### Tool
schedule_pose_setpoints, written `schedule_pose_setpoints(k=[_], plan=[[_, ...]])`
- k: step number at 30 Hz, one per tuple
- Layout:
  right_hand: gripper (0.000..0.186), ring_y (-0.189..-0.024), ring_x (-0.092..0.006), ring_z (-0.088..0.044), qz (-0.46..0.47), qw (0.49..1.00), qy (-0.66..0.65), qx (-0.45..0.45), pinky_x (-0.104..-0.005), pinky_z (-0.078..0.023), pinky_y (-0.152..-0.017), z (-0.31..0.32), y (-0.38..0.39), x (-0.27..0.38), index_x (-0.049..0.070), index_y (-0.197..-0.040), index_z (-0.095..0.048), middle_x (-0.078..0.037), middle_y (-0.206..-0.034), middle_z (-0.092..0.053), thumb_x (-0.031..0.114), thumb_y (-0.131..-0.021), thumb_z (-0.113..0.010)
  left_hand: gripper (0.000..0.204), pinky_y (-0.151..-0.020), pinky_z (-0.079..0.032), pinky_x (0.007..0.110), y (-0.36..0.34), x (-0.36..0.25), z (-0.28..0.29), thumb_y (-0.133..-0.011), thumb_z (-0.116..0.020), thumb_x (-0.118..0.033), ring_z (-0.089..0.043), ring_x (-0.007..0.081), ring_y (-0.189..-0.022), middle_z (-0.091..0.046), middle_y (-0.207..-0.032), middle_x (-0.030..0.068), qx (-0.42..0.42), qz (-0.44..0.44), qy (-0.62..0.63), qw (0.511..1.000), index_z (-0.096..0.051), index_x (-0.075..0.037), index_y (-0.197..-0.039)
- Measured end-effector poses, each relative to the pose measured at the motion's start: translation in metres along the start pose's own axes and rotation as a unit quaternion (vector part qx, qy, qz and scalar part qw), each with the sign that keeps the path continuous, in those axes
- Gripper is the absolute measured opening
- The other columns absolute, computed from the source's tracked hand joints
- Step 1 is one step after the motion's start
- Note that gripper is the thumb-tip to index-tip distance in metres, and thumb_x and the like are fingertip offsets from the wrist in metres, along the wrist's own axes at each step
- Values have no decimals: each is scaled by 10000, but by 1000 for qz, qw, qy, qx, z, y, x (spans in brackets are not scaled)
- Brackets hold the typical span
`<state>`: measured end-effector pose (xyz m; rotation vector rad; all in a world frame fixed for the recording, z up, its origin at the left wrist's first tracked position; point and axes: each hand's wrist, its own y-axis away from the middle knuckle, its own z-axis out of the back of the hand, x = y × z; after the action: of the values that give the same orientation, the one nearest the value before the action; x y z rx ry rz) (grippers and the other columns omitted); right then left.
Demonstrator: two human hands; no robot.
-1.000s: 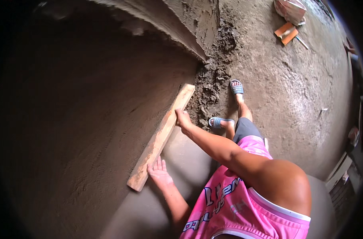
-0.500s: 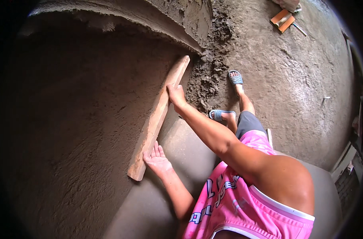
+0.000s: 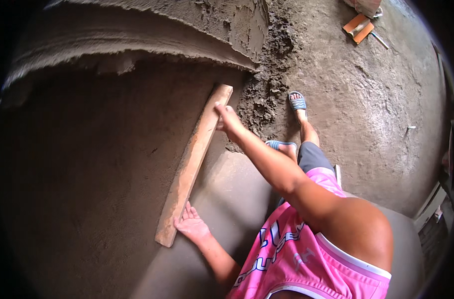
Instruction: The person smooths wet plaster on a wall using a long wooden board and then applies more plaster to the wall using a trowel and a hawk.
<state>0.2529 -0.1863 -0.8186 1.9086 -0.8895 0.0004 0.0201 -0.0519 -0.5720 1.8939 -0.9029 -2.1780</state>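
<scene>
While right hand (image 3: 228, 122) grasps wooden board (image 3: 193, 167), left hand (image 3: 192, 225) unclenched, touching board's edge, brown surface (image 3: 97, 179) left of both hands, dark clumps (image 3: 267, 94) beyond right hand.

Lettering on pink jersey (image 3: 331, 279) worn by person. Large dark-blue characters (image 3: 289, 233), white-outlined, set slantwise across cloth, bent by folds. Further row (image 3: 257, 269) in same colours lower down toward jersey's left edge, partly lost in creases. Smaller pale-grey mark (image 3: 302, 258) sits apart, between large characters and white-edged trim (image 3: 354, 256). Pinkish-white sack (image 3: 366, 7) at upper right perhaps bears faint print; cut off by frame edge, too small to tell.
</scene>
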Motion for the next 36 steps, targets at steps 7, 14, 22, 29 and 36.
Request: schedule_pose_setpoints(k=[7, 14, 22, 29, 36], plan=[[488, -859, -238, -603, -54, 992, 43, -101, -416, -503, -708, 56, -116, 9, 10, -1124, -594, -125, -989, -633, 453, -919, -571, 585, -1083, -386, 364, -25, 73, -59, -955, -507, -405, -503, 290, -1296, -452, -1424, 173, 43, 60, -5, 997, -433, 28, -1342], [419, -794, -224, -614, -19, 996, 64, -61, -426, -506, -636, 47, -116, 27, 54, -1088, -586, -86, -938, -638, 438, -919, -589, 645, -1064, -398, 343, -22, 63, -57, -897, -571, -430, -516, 271, -1277, -505, -1375, 148, 22, 53, 0, 998, -447, 21, -1340], [314, -605, -104, -530, 80, 994, 75, -19, -295, -420, -478, 6, -40, 48, 65, -928, -581, 1, -728, -572, 378, -948, -578, 597, -1001, -424, 344, 1, 15, -28, -930, -511, -448, -526, 269, -1242, -524, -1319, 129, 1, 24, 18, 1000, -444, -20, -1341], [397, -752, -226, -633, 200, 962, 158, -98, -370, -514, -699, -34, -15, 51, -28, -993, -585, -113, -853, -658, 364, -936, -601, 612, -927, -465, 338, 14, -28, -15, -906, -545, -470, -569, 267, -1158, -544, -1273, 132, -18, -5, 33, 999, -477, 8, -1282], [510, -903, -377, -654, 211, 965, 153, -9, -444, -510, -825, -69, 97, 89, -59, -1085, -476, -262, -951, -646, 378, -897, -659, 612, -877, -502, 319, 25, -54, 26, -892, -580, -459, -571, 265, -1142, -573, -1247, 147, -13, -72, 75, 995, -510, 8, -1281]])
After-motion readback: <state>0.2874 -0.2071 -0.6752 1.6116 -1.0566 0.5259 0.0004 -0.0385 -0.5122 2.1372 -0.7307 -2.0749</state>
